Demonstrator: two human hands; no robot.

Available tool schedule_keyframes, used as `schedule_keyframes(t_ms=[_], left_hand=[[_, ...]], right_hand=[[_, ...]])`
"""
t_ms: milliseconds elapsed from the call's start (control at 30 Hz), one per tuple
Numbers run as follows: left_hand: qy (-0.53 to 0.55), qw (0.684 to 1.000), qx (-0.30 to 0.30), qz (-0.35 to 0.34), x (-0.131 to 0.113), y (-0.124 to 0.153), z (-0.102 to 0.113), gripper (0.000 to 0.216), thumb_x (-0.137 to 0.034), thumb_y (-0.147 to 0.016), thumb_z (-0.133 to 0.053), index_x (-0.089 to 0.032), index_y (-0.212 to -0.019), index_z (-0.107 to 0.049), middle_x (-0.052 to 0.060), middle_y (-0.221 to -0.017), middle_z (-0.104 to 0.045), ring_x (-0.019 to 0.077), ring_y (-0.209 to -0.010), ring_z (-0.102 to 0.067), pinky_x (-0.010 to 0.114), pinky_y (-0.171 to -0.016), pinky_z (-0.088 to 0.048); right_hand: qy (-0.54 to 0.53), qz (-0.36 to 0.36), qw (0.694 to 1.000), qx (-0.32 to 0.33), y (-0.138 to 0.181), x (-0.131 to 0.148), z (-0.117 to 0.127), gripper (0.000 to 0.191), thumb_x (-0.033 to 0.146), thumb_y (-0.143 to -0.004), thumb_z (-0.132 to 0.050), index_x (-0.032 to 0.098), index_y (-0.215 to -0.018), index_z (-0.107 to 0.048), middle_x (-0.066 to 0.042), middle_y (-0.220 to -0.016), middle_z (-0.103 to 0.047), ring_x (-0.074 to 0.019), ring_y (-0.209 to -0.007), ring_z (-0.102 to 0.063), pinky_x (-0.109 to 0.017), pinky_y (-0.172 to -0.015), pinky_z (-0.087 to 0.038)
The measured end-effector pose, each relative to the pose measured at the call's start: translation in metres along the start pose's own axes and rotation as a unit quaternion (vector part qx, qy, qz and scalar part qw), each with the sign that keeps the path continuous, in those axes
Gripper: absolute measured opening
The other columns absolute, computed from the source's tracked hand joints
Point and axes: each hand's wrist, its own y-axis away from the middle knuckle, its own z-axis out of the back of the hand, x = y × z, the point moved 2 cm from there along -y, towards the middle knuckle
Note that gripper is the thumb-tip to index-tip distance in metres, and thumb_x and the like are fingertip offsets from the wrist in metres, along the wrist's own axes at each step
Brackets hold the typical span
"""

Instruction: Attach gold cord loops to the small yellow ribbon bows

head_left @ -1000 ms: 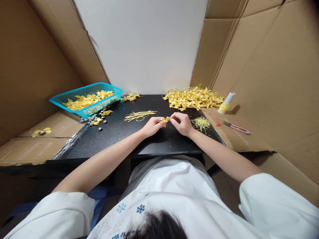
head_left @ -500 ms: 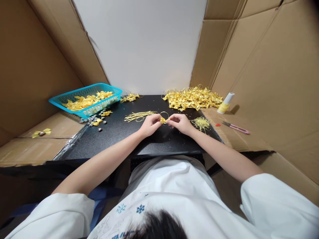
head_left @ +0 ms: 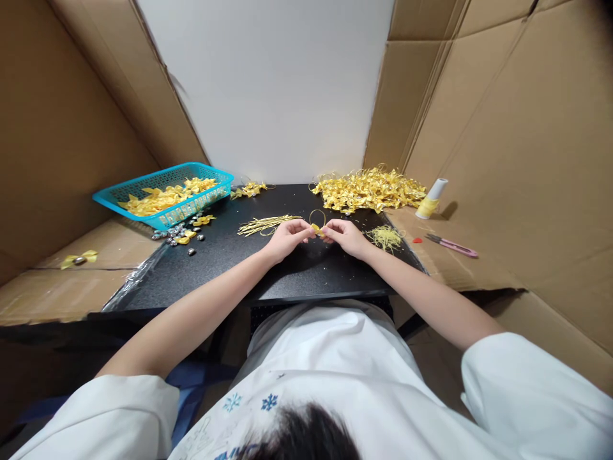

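Observation:
Between my two hands is a small yellow ribbon bow (head_left: 316,228), with a thin gold cord loop (head_left: 317,212) standing up behind it. My left hand (head_left: 288,239) pinches the bow's left side with thumb and forefinger. The other side is held in the fingertips of my right hand (head_left: 345,237). Fingers cover most of the bow, so its centre is hard to make out. Just left of my left hand lies a bundle of gold cords (head_left: 263,225) on the black table (head_left: 230,271). Yellow thread clippings (head_left: 385,238) lie right of my right hand.
A blue basket (head_left: 163,220) of yellow bows stands at the left, with silver beads (head_left: 175,235) in front. A large pile of yellow bows (head_left: 371,190) lies at the back right. Further right are a thread cone (head_left: 431,199), pink snips (head_left: 453,245) and a red piece (head_left: 417,241).
The bow has turned a little between my fingertips, and the cord loop shows more upright and fuller. Both hands keep their pinch in nearly the same place.

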Motion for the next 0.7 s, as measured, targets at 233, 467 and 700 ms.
schedule_keyframes(t_ms=[233,467,700], left_hand=[[0.004,1.000,-0.028,0.008,0.003,-0.001,0.000,0.036,-0.046,-0.062,-0.077,-0.014,-0.070,-0.062,0.002,-0.067,-0.066,0.0101,-0.060,-0.053,0.023,-0.060,-0.043],[0.116,0.992,-0.033,0.039,0.012,-0.007,0.007,0.023,-0.031,-0.067,-0.068,-0.015,-0.083,-0.064,-0.001,-0.072,-0.063,0.0083,-0.060,-0.053,0.021,-0.059,-0.041],[0.053,0.995,0.087,0.025,0.009,-0.002,-0.002,0.043,-0.036,-0.066,-0.079,-0.016,-0.102,-0.064,0.004,-0.088,-0.069,0.0130,-0.076,-0.062,0.022,-0.063,-0.047]], right_hand=[[0.020,0.019,0.998,-0.050,0.001,-0.003,-0.001,0.044,0.058,-0.070,-0.071,0.017,-0.075,-0.056,0.001,-0.060,-0.060,-0.0106,-0.054,-0.057,-0.025,-0.055,-0.050],[-0.003,0.034,0.999,0.016,0.000,-0.001,-0.003,0.044,0.059,-0.074,-0.068,0.017,-0.079,-0.056,0.002,-0.062,-0.058,-0.0089,-0.055,-0.054,-0.023,-0.057,-0.049],[-0.020,-0.001,0.998,0.058,-0.003,-0.008,-0.008,0.039,0.052,-0.074,-0.070,0.016,-0.076,-0.057,0.002,-0.063,-0.058,-0.0094,-0.058,-0.054,-0.023,-0.057,-0.047]])
